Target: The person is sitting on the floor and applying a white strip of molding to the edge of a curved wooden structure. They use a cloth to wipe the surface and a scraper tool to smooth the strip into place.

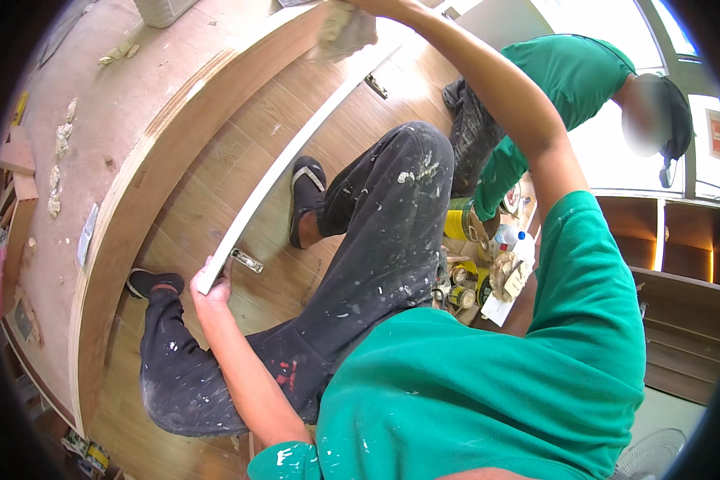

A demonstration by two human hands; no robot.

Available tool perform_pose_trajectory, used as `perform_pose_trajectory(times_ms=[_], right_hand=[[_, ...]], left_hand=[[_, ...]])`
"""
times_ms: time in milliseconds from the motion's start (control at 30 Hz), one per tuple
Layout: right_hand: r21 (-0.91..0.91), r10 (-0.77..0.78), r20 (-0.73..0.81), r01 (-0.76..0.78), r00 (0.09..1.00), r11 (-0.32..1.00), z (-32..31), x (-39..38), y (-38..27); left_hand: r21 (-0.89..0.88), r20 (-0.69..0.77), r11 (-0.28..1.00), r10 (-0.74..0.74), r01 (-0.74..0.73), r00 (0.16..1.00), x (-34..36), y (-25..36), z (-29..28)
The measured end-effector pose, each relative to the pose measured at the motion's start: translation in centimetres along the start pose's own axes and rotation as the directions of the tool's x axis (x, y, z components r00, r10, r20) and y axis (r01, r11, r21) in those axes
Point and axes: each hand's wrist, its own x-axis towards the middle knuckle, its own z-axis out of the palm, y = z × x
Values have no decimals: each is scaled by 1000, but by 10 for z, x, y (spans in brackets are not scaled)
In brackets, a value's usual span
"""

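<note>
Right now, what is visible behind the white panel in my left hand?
Plank floor shows on both sides of the white panel; two metal hinges project from its right side. What lies directly behind it is covered.

co-wkr (572, 76) in grn, ylw cans (455, 221), btl (506, 234), shelves (680, 290)

A brown plank floor (216, 184) spreads along the long edge of a dusty, pinkish-tan surface (152, 96), whose wooden side bows through the lens; daylight glares on the planks toward that edge's far end; across the floor from it, bright windows (588, 28) wash out to white between pale frames (698, 76), a red-bordered notice (718, 134) showing at one pane; below them stands a brown shelf unit (684, 292), its upper compartments edged with warm yellow light (660, 248), its lower shelves (684, 344) dimmer.
</note>
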Motion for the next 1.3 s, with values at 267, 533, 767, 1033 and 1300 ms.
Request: perform_pose_trajectory(times_ms=[267,533,767,1033,1300], right_hand=[[111,-119,-283,156,952,981,109,70,-68],[-83,19,165,-6,986,997,96,-130,-84],[-511,123,633,292,765,809,125,-166,-207],[-1,-495,285,517,821,856,217,-234,-397],[279,-621,362,555,695,784,197,-213,-335]], left_hand=[[-6,59,996,-86,86,995,-7,-11,22],[-49,29,998,-32,34,999,-6,-14,26],[-11,-1,1000,-2,2,1000,-14,-7,32],[42,-8,999,20,-20,1000,-15,-12,35],[-47,-8,996,-75,74,997,7,-7,24]])
